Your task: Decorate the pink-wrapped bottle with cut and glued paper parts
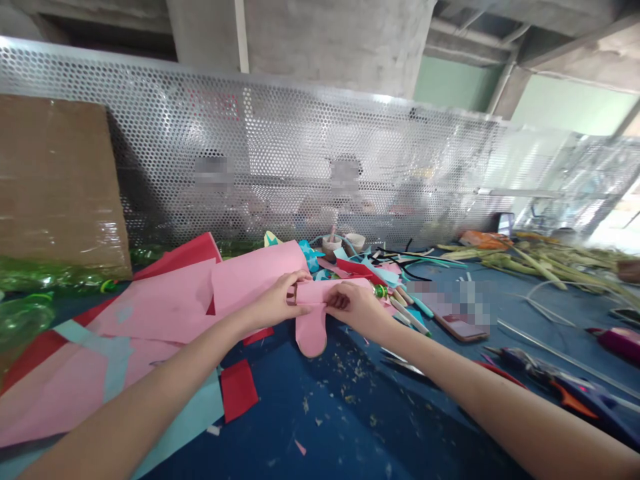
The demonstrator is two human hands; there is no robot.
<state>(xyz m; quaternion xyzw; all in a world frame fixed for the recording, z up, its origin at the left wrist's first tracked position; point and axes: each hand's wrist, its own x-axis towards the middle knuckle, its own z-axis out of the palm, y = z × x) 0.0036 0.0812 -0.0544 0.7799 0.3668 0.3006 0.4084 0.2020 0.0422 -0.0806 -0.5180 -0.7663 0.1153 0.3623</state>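
Observation:
A small pink paper piece (pixel 312 320) with a rounded lower end hangs between my two hands above the blue table (pixel 320 413). My left hand (pixel 278 300) pinches its upper left edge with fingers closed. My right hand (pixel 354 305) grips its upper right part, fingers curled over the folded top. Just behind the hands lies a larger pink sheet (pixel 250 277).
Pink, red and pale blue paper sheets (pixel 100 360) cover the left of the table, with a red scrap (pixel 239 389) near my left forearm. A phone (pixel 457 313), sticks, a glue gun (pixel 565 390) and green stems (pixel 540 263) lie right. A perforated metal screen (pixel 300 160) stands behind, with people beyond it.

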